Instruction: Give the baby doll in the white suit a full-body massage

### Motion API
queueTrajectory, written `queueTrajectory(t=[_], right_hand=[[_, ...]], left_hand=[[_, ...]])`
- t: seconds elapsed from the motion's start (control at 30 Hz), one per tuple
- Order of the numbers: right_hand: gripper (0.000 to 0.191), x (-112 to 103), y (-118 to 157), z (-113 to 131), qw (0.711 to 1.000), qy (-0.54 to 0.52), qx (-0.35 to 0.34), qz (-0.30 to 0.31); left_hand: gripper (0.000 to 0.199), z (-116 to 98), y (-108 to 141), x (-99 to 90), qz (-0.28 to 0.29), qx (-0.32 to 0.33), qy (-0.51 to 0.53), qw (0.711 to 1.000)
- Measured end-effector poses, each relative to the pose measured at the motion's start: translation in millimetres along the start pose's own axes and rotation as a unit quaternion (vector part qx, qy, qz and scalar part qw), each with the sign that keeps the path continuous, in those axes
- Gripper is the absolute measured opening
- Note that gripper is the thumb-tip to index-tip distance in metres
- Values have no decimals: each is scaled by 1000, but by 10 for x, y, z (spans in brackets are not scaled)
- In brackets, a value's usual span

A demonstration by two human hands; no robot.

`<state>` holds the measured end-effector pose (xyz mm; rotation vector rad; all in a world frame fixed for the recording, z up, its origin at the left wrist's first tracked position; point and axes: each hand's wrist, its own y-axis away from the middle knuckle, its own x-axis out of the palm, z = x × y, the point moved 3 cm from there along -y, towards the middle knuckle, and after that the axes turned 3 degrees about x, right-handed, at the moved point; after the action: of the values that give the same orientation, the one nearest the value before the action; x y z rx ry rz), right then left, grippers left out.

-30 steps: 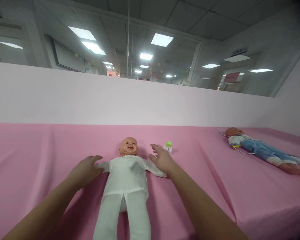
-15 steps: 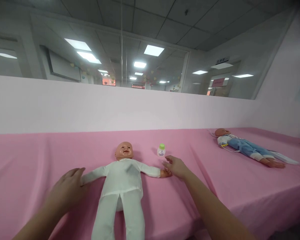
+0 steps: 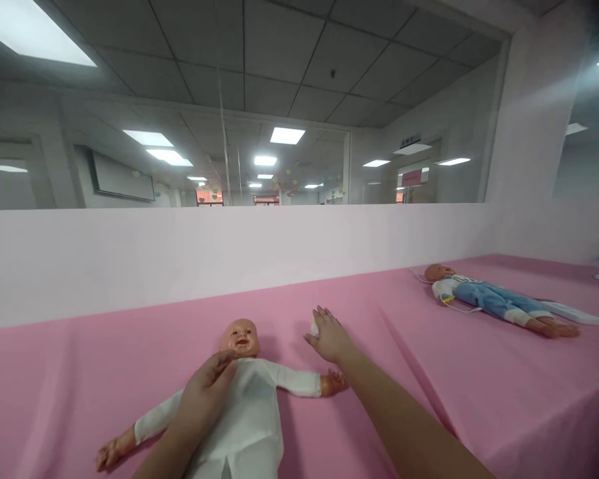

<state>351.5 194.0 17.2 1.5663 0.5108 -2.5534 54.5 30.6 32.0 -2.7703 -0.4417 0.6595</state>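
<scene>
A baby doll [image 3: 252, 406] in a white top and trousers lies on its back with its arms spread. My left hand [image 3: 207, 392] is over the doll's chest and shoulder, fingertips near its chin; the fingers are loosely bent, the thumb apart, and nothing shows in them. To the right of the doll's head, my right hand [image 3: 329, 336] reaches over a small bottle [image 3: 314, 327]. Its fingers are stretched out and the thumb is apart, with the bottle between them. Most of the bottle is hidden behind the hand; whether the hand touches it is unclear.
Pink cloth [image 3: 409, 412] covers the table. A second doll [image 3: 494, 299] in blue trousers lies at the right, with a thin tube and a white flat object [image 3: 574, 311] beside it. A low white wall [image 3: 180, 259] with a window runs along the back.
My left hand has left the doll's sleeve and moved right to its upper chest. My right hand has gone from near the doll's hand to the bottle. The view has tilted up.
</scene>
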Motion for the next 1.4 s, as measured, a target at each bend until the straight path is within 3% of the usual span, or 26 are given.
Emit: queueTrajectory(t=[0.07,0.13,0.23,0.3,0.37,0.47,0.63,0.77,0.87,1.0,1.17,1.4], right_hand=[[89,-66,176,231,999,-19,-12,-25],[91,-110,477,611,994,-68,-86,-17],[105,-96,1048,1303,956,-120,-246,101],[105,-68,1338,1692,929,-143,-290,181],[101,-26,1464,1989,911,-153,-317,215],[97,105,1393,2240,896,-147,-359,216],[94,291,1218,2245,918,-84,-343,181],[89,228,1441,2263,917,-77,-324,218],[89,184,1592,2392,908,-98,-322,251],[100,238,1459,2538,914,-90,-316,239],[99,294,1263,2433,937,-43,-288,196],[96,192,1626,2368,915,-98,-310,240]], left_hand=[[52,143,1,-64,-22,-13,76,997],[56,239,5,-116,-45,-34,183,982],[56,228,48,-120,-52,-80,382,919],[57,134,106,-75,-43,-129,481,866],[62,19,168,-25,-35,-168,539,825],[73,-97,224,-4,-37,-191,576,794],[82,-82,198,-123,-54,-199,623,754],[82,5,154,-164,-66,-200,646,734],[83,47,153,-96,-41,-195,661,723],[91,51,182,-8,7,-188,666,722],[90,24,172,-76,-13,-208,659,723],[81,-27,189,-103,-39,-208,656,724]])
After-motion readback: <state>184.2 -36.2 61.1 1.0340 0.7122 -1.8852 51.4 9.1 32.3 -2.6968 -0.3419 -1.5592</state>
